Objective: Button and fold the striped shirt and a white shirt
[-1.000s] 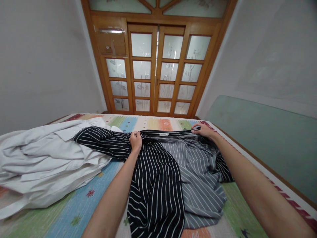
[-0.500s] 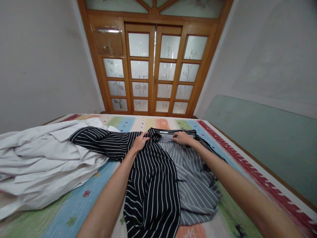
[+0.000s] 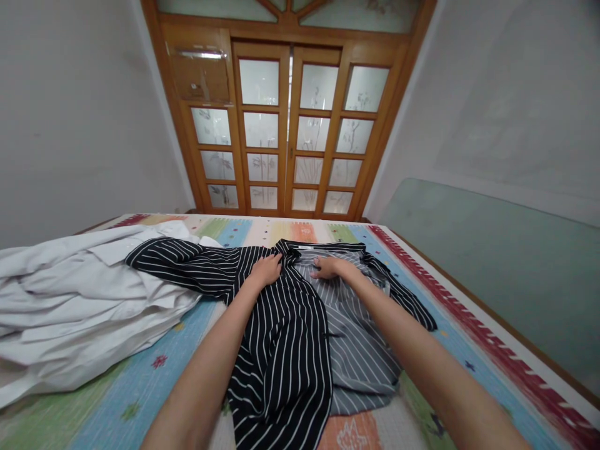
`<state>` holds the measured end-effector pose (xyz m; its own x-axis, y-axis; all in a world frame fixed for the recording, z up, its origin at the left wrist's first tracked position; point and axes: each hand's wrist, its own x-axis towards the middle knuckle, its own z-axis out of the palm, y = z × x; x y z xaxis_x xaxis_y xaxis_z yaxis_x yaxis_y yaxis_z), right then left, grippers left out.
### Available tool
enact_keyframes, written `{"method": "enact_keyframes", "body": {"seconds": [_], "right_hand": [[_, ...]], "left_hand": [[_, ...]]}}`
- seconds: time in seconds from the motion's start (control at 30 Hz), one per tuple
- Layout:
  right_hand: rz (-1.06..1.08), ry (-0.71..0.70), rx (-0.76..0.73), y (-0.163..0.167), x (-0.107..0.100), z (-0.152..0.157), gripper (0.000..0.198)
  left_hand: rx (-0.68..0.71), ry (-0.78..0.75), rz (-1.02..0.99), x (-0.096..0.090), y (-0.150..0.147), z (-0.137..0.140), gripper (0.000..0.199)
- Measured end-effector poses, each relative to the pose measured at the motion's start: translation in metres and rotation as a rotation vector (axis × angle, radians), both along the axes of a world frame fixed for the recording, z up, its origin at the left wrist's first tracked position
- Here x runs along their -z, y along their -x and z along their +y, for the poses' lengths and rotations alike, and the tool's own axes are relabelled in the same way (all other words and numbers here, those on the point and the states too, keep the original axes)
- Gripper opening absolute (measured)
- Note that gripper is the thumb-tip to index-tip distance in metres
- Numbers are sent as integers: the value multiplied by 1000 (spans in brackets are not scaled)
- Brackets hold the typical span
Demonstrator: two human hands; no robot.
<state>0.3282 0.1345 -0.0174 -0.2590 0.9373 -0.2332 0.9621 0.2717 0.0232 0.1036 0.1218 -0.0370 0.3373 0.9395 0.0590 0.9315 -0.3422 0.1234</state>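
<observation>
A black shirt with white stripes (image 3: 281, 331) lies spread out, its right front folded back so the greyish inner side (image 3: 359, 344) shows. My left hand (image 3: 267, 270) rests on the front just below the collar, fingers stretched over the cloth. Over the inner back, a little under the neck label, my right hand (image 3: 327, 267) has its fingers loosely bent and thumb apart, holding nothing that I can see. One sleeve reaches left across a white garment (image 3: 94, 300); the other slants out to the right, partly behind my right forearm.
Under the clothes is a colourful striped cover (image 3: 154, 375) with a red-edged border. A pale green panel (image 3: 492, 269) stands along the right side. Wooden doors with frosted panes (image 3: 262, 131) are at the far end, between grey-white walls.
My right hand has moved from the collar edge down and left onto the inner back. My left hand has shifted slightly down from the collar. More of the right sleeve shows, lying outward.
</observation>
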Motion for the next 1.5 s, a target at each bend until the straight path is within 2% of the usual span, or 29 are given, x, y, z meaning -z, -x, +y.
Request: {"method": "enact_keyframes", "body": {"seconds": [0.13,0.4,0.6,0.8,1.03,1.2,1.33,1.5], "right_hand": [[-20,90,63,1,4,4,72],[15,80,159,10,19,16,75],[52,106,200,7,24,26,83],[141,131,314,8,25,14,82],[171,53,306,12,28,7,83],[182,-24,269,12,29,4,84],[157,-161,276,19,31,-7,77],[112,-393,226,22,29,-26,68]], "left_hand": [[31,22,46,0,-2,16,38],[45,41,94,-1,-7,42,37],[17,-8,81,-1,-15,47,42],[-7,-70,56,4,-21,47,45],[-5,-31,38,-1,-20,62,51],[49,7,0,-7,-13,66,51],[78,9,-53,-8,-1,54,54],[136,-3,-98,-12,21,20,46]]}}
